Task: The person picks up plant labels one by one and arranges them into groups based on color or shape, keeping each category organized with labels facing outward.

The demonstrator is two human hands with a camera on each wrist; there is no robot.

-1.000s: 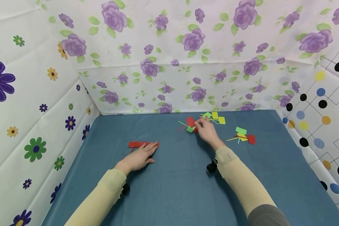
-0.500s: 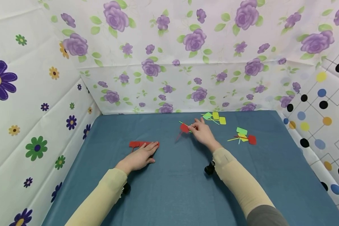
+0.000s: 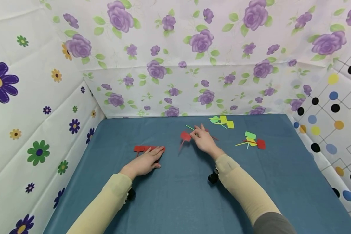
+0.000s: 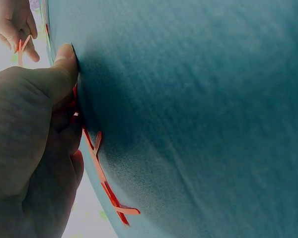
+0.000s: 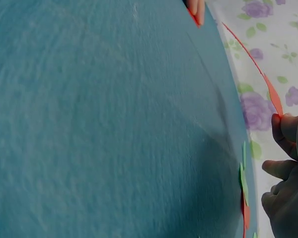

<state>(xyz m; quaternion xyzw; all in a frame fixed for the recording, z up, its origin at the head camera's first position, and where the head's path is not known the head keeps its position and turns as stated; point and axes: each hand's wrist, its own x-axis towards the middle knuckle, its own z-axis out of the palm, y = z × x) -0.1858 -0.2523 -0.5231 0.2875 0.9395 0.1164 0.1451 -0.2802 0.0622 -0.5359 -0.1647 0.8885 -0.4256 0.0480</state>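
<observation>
In the head view, the left hand lies with straightened fingers on a red row of tags. Right of that row, the right hand pinches a red tag; farther right of it lies a mixed-colour pile. In the left wrist view, the row extends past the left hand. In the right wrist view, thumb and forefinger hold the red tag above the blue cloth, apart from the row.
</observation>
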